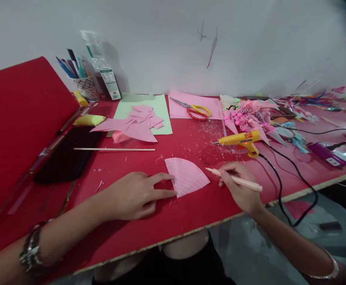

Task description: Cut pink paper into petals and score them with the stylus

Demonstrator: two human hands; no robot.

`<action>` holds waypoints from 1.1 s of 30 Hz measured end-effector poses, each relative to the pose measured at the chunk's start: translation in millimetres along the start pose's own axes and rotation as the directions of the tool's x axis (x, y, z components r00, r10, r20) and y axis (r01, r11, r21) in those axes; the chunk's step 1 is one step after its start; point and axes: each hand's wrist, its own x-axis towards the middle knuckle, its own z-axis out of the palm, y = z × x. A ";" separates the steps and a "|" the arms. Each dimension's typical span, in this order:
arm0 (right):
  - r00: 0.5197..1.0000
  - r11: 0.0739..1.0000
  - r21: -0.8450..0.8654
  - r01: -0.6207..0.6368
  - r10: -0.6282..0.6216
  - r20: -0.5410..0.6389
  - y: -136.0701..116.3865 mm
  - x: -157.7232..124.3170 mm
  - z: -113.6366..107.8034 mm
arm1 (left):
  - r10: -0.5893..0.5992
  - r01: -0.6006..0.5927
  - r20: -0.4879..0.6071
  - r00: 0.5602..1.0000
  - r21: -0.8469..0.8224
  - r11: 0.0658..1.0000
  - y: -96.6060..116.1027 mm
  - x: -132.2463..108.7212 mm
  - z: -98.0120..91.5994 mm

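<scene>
A pink paper sector (187, 176), fan-shaped and marked with faint lines, lies flat on the red table. Two outstretched fingertips of my left hand (137, 196) rest on its left edge; the other fingers are slightly bent over the table. In my right hand (239, 186) is a pale cream-coloured pen (245, 182), gripped between thumb and fingers. Its tip points left, just beside the sector's right corner and apart from it. A thin wooden stick (113, 149) lies behind my left hand.
A yellow glue gun (241, 140) with a black cord lies behind my right hand. Scissors (195, 109) rest on pink sheets (214, 105). Cut pink pieces (131, 126), a dark phone-like slab (68, 158), a pen cup (86, 88), a bottle (109, 81) and pink cones (253, 116) stand or lie around.
</scene>
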 end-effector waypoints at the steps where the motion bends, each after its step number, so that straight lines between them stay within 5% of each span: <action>1: 1.000 0.999 0.034 -0.002 0.002 -0.009 -0.2 -0.9 0.6 | -0.002 0.002 0.003 1.000 0.004 1.000 0.1 0.0 0.0; 5: 0.990 0.992 0.119 0.039 -0.054 0.128 -12.7 -5.9 8.0 | -0.006 0.006 0.011 1.000 0.005 1.000 0.4 -0.4 0.4; 11: 0.899 0.992 0.103 0.073 -0.110 0.423 -36.3 -5.8 24.5 | 0.007 -0.006 -0.046 0.999 0.017 1.000 0.6 -0.7 2.6; 22: 0.882 0.996 0.073 0.044 -0.073 0.465 -36.0 -2.8 27.4 | 0.006 -0.006 -0.020 1.000 0.024 1.000 0.1 -0.4 2.7; 33: 0.926 0.999 0.011 0.044 -0.045 0.376 -30.0 2.7 20.2 | 0.002 -0.002 0.013 1.000 0.008 1.000 0.7 0.2 0.3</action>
